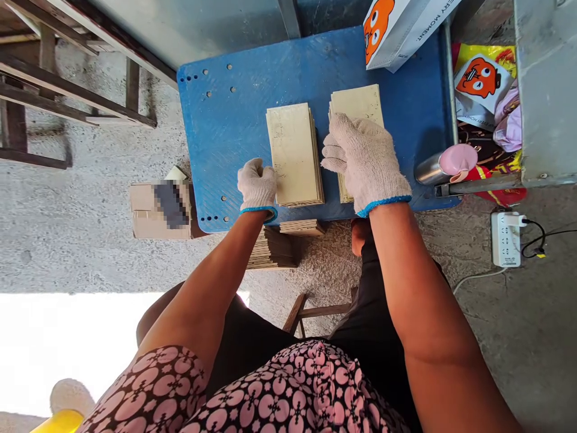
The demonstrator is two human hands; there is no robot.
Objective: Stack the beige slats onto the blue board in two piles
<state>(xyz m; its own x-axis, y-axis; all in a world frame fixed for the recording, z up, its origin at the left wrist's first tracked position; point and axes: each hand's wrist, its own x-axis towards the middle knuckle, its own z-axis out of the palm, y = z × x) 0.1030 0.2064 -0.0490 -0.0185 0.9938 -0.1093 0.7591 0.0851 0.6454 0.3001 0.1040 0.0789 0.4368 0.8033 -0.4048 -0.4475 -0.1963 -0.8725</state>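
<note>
Two stacks of thin, pale yellow rectangular boards lie on a blue table. My left hand (258,185), in a white knit glove with a blue cuff, is curled into a fist at the left side of the left stack (293,153). Nothing shows in its fingers. My right hand (365,159), gloved the same way, is over the right stack (358,102) and covers its lower part. Its fingers bend together toward the left stack; their inner side is hidden, so I cannot tell whether they hold anything.
The blue table (225,138) has small holes at its left corners. A steel bottle with a pink lid (457,159) lies at its right edge, below a printed bag (406,36). More boards (270,249) are stacked below the near edge. A power strip (505,239) is on the right.
</note>
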